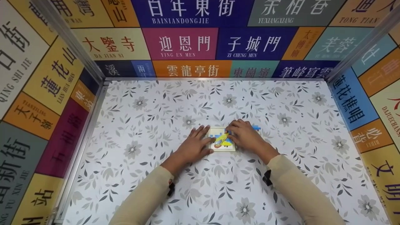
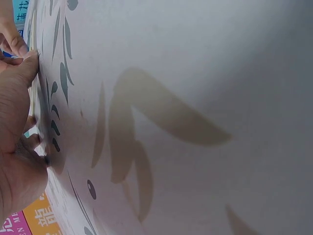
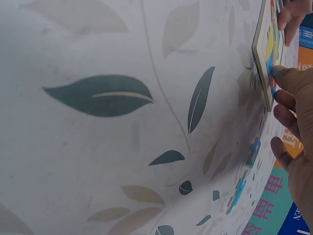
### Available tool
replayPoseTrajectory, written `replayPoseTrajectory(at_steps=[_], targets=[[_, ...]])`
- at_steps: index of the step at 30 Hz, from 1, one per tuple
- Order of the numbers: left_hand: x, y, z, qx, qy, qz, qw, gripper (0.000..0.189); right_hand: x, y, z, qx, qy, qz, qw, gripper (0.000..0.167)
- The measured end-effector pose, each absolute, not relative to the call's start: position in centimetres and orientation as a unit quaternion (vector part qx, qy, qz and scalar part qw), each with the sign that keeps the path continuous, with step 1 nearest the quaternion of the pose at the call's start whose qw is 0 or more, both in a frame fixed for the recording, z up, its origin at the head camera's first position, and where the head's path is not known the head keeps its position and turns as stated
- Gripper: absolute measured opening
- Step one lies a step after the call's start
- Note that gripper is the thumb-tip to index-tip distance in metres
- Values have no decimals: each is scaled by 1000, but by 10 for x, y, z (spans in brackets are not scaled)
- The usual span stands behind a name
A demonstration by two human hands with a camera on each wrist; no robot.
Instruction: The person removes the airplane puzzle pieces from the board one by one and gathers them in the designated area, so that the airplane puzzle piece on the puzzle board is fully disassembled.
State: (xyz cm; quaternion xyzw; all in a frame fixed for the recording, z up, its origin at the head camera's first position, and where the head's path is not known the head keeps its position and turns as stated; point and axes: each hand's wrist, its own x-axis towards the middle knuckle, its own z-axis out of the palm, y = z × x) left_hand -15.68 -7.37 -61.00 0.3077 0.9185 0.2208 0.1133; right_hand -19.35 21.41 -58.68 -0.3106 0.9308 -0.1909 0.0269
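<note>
head view: the puzzle board (image 1: 225, 150) seems partly filled, blue pieces (image 1: 256, 128) right of it unplaced, left fingers (image 1: 203, 132) spread beside it, right fingers (image 1: 238, 124) on it, whether clamped i cannot tell.

The puzzle board (image 1: 225, 150) looks wooden, the sleeves (image 1: 142, 190) matt cloth

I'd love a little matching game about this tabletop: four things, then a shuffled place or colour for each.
1. Left hand
2. Right hand
3. Loose blue pieces
4. Sleeves

A. Beige
B. At the right side of the puzzle board
C. On the floral tabletop, off the board
D. At the board's left side

Pairs: 1-D, 2-B, 3-C, 4-A
</note>
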Motion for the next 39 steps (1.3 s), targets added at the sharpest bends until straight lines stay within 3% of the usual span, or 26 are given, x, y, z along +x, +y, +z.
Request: replayPoseTrajectory(at_steps=[15,30,39], targets=[[-158,-74,-608,307,919,218,116,56,-196,212,-589,-314,918,-239,25,20],[-156,-75,-611,311,916,224,114,54,-197,209,-589,-307,923,-229,46,27],[-157,-75,-611,315,915,225,116,55,-198,211,-590,-341,914,-218,16,23]])
